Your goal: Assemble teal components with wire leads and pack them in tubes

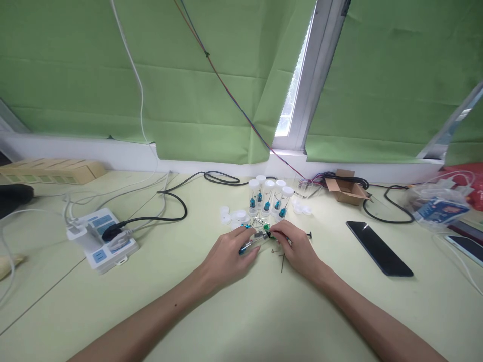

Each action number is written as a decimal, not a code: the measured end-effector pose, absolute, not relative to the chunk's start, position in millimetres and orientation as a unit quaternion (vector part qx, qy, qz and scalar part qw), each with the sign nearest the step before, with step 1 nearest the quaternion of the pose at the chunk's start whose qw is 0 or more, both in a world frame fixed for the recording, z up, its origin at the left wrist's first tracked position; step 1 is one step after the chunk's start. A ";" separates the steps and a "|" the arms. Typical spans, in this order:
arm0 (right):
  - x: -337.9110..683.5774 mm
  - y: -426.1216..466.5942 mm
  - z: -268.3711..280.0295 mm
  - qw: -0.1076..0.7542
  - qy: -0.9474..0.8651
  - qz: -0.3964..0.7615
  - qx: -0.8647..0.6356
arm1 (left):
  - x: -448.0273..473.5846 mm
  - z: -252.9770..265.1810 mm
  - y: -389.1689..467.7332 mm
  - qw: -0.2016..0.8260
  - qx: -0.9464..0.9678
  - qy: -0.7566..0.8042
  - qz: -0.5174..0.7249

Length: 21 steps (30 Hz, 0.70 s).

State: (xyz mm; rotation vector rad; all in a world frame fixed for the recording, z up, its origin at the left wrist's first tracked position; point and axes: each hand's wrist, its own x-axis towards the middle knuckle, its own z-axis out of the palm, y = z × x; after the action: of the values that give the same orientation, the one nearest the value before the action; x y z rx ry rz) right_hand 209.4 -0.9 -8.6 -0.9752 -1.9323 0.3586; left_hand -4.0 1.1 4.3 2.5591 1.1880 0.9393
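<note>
Tabletop extends between the 2 forearms up to the hands. Thin rod: lying loose just beside the right hand. Left hand: thumb and fingers curled around a clear piece, blue at its near end. Right hand: thumb and index fingertips pinched together at a small green-and-black part, located between the 2 hands; the exact contact is too small to tell. A black T-shaped end projects past the right hand's outer side.

Lateral limits: a black phone lies to the right, with a strip of tabletop separating it from the right forearm. A power strip stands well apart on the left, loaded with plugs; its black cable loops toward the rear.

Obstruction directly beyond the hands: 5 upright capped tubes, blue parts inside, flanked by white discs on the left. Farther back, an open cardboard box sits near the rear edge, with bundled cords behind. The white sill and green blinds bound the rear.
</note>
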 end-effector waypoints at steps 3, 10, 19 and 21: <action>209.3 -1.2 -7.0 0.456 -0.791 0.147 -0.380 | -4.0 4.5 1.7 0.080 0.857 0.396 0.321; 209.8 -1.7 -8.6 0.466 -0.786 0.144 -0.379 | -4.1 5.6 1.1 0.102 0.856 0.403 0.307; 208.3 -3.1 -9.4 0.489 -0.762 0.121 -0.406 | -3.8 5.3 0.0 0.107 0.863 0.396 0.295; 207.6 -3.7 -9.4 0.493 -0.758 0.120 -0.409 | -3.6 6.8 -1.2 0.107 0.867 0.394 0.285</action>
State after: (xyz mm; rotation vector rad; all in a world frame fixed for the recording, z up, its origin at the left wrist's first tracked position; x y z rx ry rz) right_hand 207.6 -3.7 -9.4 -0.9922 -1.8387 0.2906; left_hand -3.6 -1.2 6.8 2.5536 1.1610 0.8393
